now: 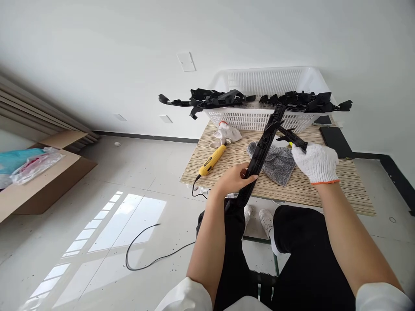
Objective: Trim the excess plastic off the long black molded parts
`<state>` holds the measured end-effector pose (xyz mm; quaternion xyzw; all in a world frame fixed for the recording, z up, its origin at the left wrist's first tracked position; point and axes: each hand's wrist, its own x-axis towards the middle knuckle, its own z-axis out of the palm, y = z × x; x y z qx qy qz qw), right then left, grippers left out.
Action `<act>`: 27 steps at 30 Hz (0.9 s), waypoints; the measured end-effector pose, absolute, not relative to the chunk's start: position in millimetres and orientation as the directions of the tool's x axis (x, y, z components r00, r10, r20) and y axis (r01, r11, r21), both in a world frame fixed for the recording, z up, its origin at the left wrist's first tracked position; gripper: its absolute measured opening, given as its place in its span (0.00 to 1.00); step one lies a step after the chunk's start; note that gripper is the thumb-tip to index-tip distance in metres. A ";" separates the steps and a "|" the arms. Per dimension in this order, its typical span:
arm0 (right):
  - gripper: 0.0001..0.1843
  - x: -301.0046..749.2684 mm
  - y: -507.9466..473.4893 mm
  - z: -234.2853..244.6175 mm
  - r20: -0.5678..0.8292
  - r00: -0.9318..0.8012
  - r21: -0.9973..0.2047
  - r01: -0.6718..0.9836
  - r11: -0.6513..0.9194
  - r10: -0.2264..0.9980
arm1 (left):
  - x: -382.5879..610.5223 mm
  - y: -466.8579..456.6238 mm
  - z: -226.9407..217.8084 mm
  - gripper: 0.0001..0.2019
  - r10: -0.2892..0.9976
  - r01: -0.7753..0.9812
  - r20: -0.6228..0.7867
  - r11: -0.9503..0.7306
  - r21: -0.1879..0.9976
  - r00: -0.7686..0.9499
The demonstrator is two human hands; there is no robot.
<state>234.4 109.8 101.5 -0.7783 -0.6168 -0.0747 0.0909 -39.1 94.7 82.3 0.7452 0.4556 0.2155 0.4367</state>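
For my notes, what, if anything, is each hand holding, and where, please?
Left hand: black part, toward its lower end; right hand: apparently its side branch.

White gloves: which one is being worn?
The glove on the right hand; the other glove lies crumpled on the table, between the yellow tool and the white basket.

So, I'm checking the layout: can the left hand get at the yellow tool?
Probably yes, once the left hand frees itself from the black part; the yellow tool lies nearby, body uncovered.
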 end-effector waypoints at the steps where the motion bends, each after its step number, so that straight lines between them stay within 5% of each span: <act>1: 0.36 234.7 111.3 102.6 0.214 0.252 -0.058 0.968 -0.245 0.944 | -39.6 95.5 82.1 0.13 0.863 0.483 -0.079 -0.202 0.852 0.499; 12: 0.36 236.3 121.6 103.1 0.198 0.357 -0.165 0.930 -0.328 0.913 | -49.5 101.7 82.2 0.12 0.849 0.467 -0.127 -0.152 0.871 0.514; 27: 0.36 216.1 130.4 113.3 0.158 0.307 -0.148 0.947 -0.285 0.938 | -56.0 97.2 85.6 0.10 0.866 0.500 -0.119 -0.163 0.850 0.485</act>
